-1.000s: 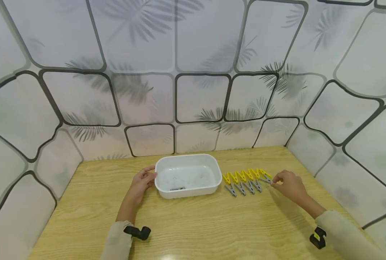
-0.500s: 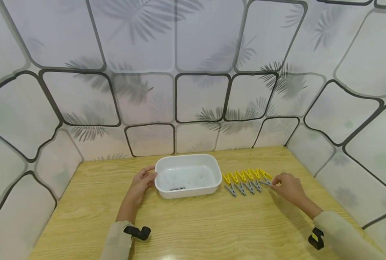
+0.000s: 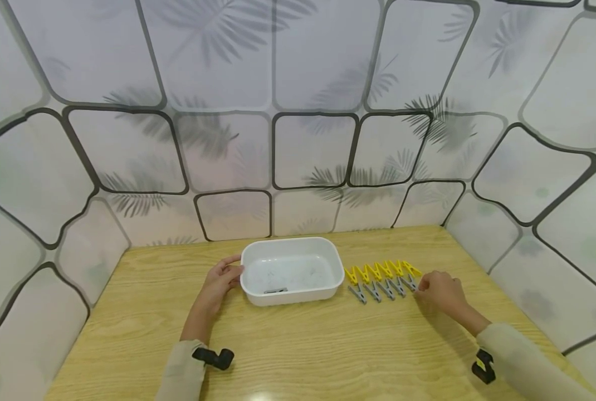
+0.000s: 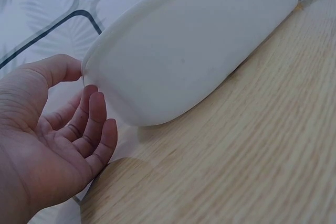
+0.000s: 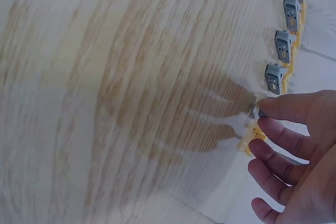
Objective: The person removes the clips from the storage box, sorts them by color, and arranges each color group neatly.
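Observation:
My left hand (image 3: 220, 281) rests at the left end of a white plastic basin (image 3: 292, 296), thumb at its rim and loosely curled fingers by its outer wall, as the left wrist view shows. Inside the basin lies one grey clothespin (image 3: 275, 291). To its right, a row of yellow clothespins (image 3: 377, 271) lies on the table, with a row of grey clothespins (image 3: 371, 292) in front of it. With thumb and index finger my right hand (image 3: 440, 291) pinches the grey clothespin (image 3: 410, 283) at the row's right end, mostly hidden by the fingertips in the right wrist view.
The wood-grain table (image 3: 298, 345) runs back to a patterned cloth wall (image 3: 308, 150), which also closes off both sides. A black wrist camera (image 3: 214, 357) sits on the left sleeve, and another black wrist camera (image 3: 483, 366) on the right.
My right hand has drawn the grey clothespin a little toward me, from against the last yellow one into line with the other grey ones. The left hand and basin have stayed in place.

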A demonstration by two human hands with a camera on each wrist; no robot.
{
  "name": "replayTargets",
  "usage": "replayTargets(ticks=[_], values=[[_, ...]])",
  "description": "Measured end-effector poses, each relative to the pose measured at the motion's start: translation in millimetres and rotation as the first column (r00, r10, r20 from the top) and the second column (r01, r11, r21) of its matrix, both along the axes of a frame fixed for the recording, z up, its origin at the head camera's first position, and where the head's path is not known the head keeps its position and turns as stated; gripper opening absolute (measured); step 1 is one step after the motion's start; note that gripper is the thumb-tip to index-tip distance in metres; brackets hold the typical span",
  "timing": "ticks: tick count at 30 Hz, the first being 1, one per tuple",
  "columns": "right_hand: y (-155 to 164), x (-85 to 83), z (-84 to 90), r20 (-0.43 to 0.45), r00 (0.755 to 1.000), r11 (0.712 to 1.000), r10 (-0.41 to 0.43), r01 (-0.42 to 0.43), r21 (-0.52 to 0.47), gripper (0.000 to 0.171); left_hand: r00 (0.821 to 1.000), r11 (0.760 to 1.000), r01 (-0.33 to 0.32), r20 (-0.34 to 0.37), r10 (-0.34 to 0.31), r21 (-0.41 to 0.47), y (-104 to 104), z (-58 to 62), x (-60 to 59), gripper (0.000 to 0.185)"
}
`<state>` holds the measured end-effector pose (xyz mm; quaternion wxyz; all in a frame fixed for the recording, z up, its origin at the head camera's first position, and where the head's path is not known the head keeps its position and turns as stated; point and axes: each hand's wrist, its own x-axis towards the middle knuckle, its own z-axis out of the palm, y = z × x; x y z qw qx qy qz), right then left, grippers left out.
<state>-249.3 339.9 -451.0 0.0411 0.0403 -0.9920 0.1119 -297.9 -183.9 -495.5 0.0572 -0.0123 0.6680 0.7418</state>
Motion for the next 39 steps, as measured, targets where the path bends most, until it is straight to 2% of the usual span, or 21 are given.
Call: replayTargets(ticks=[9, 15, 22, 29, 32, 35, 39], values=[[-1, -1.3, -2.5, 0.044, 0.999, 1.0, -0.016, 0.016, 0.005, 0.021, 1.0, 1.0, -0.009, 0.003, 0.009, -0.007, 0, 0.9, 0.9, 0.049], [-2, -2.9, 3.7, 0.044, 0.999, 1.0, -0.022, 0.022, -0.01, 0.022, 1.0, 1.0, -0.007, 0.005, 0.007, -0.012, 0, 3.5, -4.3, 0.049], [-13, -7.6, 14.7, -0.064, 0.998, 0.999, 0.031, -0.03, 0.016, 0.019, 1.0, 0.999, -0.024, 0.014, 0.024, -0.028, 0, 0.8, -1.5, 0.048], [-58, -29.4, 41.5, -0.157, 0.979, 0.992, 0.128, -0.122, 0.043, 0.016, 0.999, 0.999, -0.035, 0.01, 0.035, -0.004, 1, -4.4, 2.3, 0.046], [-83, -40.5, 52.8, -0.174, 0.965, 0.98, 0.198, -0.19, 0.062, 0.015, 0.999, 0.999, -0.036, 0.003, 0.036, 0.004, 2, -4.1, 3.9, 0.046], [-107, -51.8, 61.1, -0.192, 0.936, 0.955, 0.296, -0.286, 0.078, 0.016, 0.999, 0.999, -0.037, 0.004, 0.037, 0.009, 2, -3.3, 3.7, 0.046], [-137, -67.7, 70.2, -0.176, 0.879, 0.896, 0.443, -0.432, 0.099, 0.014, 0.999, 0.999, -0.036, 0.008, 0.036, 0.001, 2, -2.5, 1.2, 0.046]])
